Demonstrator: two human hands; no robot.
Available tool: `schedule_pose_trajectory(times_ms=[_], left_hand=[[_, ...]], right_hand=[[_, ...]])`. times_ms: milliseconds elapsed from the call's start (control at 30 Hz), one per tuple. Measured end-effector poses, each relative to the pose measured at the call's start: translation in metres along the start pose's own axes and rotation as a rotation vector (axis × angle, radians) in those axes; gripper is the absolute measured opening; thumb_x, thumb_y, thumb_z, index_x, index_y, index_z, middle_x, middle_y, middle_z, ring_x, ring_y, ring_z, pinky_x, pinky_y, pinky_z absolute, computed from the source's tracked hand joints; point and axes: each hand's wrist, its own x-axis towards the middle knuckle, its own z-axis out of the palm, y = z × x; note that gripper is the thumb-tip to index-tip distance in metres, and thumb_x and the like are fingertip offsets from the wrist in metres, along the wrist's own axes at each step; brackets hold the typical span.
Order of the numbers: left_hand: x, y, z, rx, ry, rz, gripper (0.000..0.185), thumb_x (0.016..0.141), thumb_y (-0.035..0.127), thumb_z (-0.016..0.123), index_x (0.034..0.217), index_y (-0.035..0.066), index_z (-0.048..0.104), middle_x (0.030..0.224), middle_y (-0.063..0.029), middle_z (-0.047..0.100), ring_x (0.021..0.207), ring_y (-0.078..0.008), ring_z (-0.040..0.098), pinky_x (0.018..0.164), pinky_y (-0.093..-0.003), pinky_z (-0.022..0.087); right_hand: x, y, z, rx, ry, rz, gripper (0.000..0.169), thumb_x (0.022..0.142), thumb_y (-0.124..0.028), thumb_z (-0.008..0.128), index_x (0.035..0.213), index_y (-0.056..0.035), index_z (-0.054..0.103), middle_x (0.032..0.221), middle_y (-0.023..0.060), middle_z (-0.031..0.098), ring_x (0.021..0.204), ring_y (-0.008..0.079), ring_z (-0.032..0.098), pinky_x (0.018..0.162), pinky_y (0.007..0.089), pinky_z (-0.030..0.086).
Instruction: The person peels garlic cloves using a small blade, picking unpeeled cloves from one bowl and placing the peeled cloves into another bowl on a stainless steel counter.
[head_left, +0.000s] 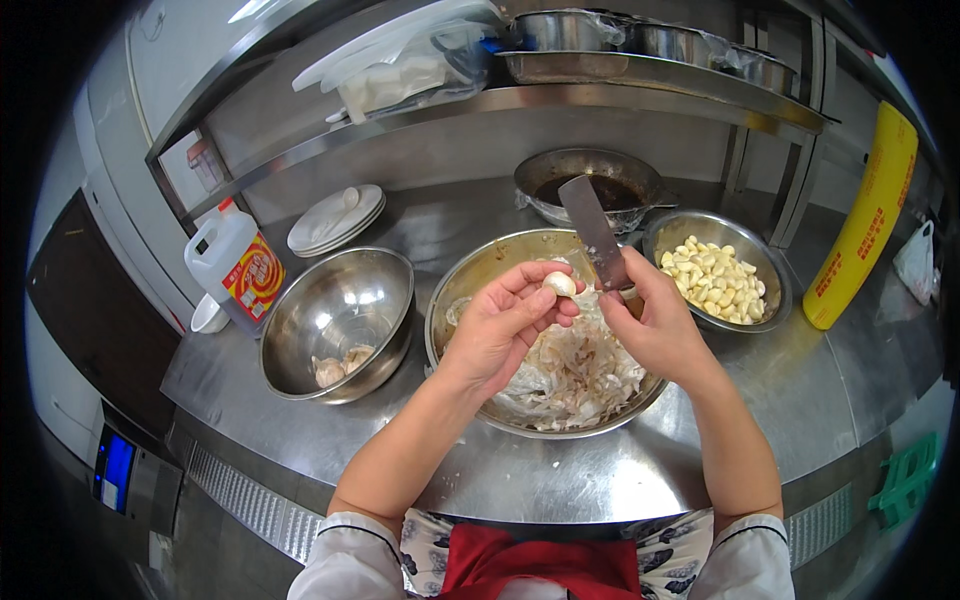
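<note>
My left hand (504, 319) pinches a pale garlic clove (559, 284) between thumb and fingers. Just right of it, my right hand (651, 319) grips a knife with a broad rectangular blade (596, 232), which points up and away from me; the handle is mostly hidden in my fist. Both hands are above a large steel bowl (491, 424) holding a heap of papery garlic skins (574, 375). To the right, a steel bowl (780, 304) contains many peeled garlic cloves (712, 277). On the left, a tilted steel bowl (334, 292) has a few unpeeled garlic bulbs (341, 365) at its bottom.
Behind the bowls stands a wok-like pan (532, 169) with dark liquid. Stacked white plates (322, 225), a plastic jug (236, 262) and a small white bowl (209, 315) sit at left. A yellow roll (862, 217) stands at right. A steel shelf (555, 97) spans overhead.
</note>
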Motion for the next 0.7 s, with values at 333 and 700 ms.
schedule_pose_trajectory(times_ms=[333,700], left_hand=[[0.002,0.000,0.002,0.056,0.002,0.068,0.031,0.092,0.008,0.059,0.122,0.000,0.053,0.115,-0.0123,0.062,0.096,-0.0146,0.061,0.090,-0.0271,0.049],[-0.002,-0.003,0.007,0.294,0.040,0.195,0.033,0.091,0.004,0.060,0.122,-0.003,0.052,0.111,-0.0087,0.062,0.103,-0.0144,0.059,0.094,-0.0285,0.047]], right_hand=[[0.000,-0.004,-0.002,-0.006,0.023,0.052,0.017,0.085,-0.008,0.064,0.097,0.0016,0.057,0.075,0.0068,0.060,0.064,0.0120,0.057,0.057,0.0277,0.046],[-0.003,-0.014,0.006,0.052,-0.081,0.034,0.024,0.087,-0.018,0.069,0.096,0.0024,0.060,0.073,0.0054,0.060,0.061,0.0058,0.052,0.053,0.0242,0.042]])
